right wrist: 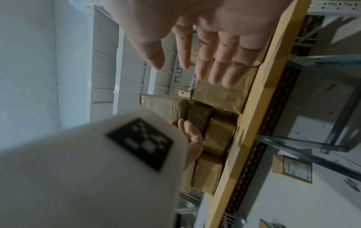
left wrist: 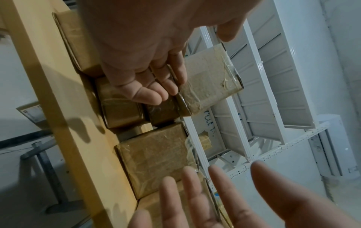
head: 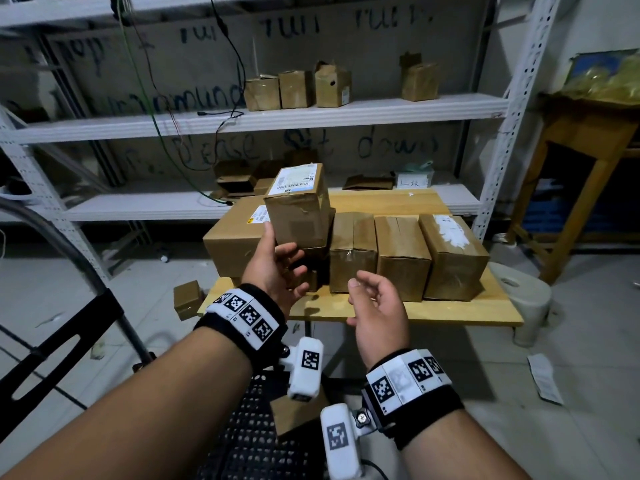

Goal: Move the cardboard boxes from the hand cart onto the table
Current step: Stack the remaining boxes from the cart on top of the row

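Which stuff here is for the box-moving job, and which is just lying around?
For the job:
labelled box held by the left hand
right hand
boxes on the table
table

Just lying about:
shelf boxes
floor box
stool

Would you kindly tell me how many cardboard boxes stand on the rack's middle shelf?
4. On the middle shelf, the left box, middle box and right box stand side by side; the fourth box stands apart, farther right. Others may hide behind.

A dim room with a pale tiled floor [head: 571,341] holds white metal shelving [head: 263,119] along the scrawled far wall [head: 173,60], a wooden stand [head: 585,161] at far right and a white stool [head: 526,299] nearer.
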`<state>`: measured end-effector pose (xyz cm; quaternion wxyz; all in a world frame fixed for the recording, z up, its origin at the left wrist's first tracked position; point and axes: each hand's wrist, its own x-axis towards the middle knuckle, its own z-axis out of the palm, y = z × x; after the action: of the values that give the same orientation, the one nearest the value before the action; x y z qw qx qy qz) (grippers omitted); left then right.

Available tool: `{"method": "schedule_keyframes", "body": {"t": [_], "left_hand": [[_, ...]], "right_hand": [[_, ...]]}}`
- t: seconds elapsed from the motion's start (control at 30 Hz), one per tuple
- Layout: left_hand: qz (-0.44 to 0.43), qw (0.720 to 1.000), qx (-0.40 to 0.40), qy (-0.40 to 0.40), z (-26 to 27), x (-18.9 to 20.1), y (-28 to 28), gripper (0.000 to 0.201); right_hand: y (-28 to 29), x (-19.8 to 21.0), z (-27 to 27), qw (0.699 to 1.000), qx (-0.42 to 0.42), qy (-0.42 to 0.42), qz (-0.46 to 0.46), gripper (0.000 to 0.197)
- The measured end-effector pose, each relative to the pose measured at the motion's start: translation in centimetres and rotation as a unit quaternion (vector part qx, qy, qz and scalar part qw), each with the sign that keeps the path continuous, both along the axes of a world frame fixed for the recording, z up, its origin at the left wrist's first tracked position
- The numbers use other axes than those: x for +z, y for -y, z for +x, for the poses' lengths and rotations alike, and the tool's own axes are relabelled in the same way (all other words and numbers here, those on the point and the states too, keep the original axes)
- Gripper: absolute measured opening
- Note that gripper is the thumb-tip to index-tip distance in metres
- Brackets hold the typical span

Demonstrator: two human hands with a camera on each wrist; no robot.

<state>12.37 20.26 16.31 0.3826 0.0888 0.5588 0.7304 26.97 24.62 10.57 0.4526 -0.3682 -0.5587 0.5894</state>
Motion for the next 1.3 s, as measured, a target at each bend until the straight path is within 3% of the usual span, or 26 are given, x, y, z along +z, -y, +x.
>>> {"method": "schedule_keyframes", "body": {"t": [0.47,0.83,0.93,1.07,1.23,1.3], "left_hand": [[-0.035,0.999,0.018,0.018,-1.3,-4.6,4.9,0.069],[-0.059,0.998,0.029,0.009,-1.2,-7.6,7.2,0.057],[-0.055,0.995,0.048,-0.061,-0.7,-6.8,7.1,0.043],[-0.021,0.964,0.094,-0.247,0.0,-3.1,7.5,0.021],[0.035,0.871,0.128,-0.472,-2.4,4.9,4.8,0.047],[0.014,0.876,0.112,-0.469,-3.9,7.1,2.7,0.056]], "right_hand": [[-0.1,-0.3,-0.6,1.0,0.004,0.025,0.005,0.014],[0.3,-0.4,-1.0,0.999,0.022,0.029,0.002,0.013],[0.2,-0.2,-1.2,0.999,0.022,0.025,0.004,0.014],[-0.3,0.4,-1.4,1.0,0.024,0.01,0.008,0.018],[-1.2,1.9,-1.8,0.999,0.014,-0.027,0.013,0.027],[-1.6,3.0,-1.8,0.999,0.015,-0.038,0.015,0.033]]}}
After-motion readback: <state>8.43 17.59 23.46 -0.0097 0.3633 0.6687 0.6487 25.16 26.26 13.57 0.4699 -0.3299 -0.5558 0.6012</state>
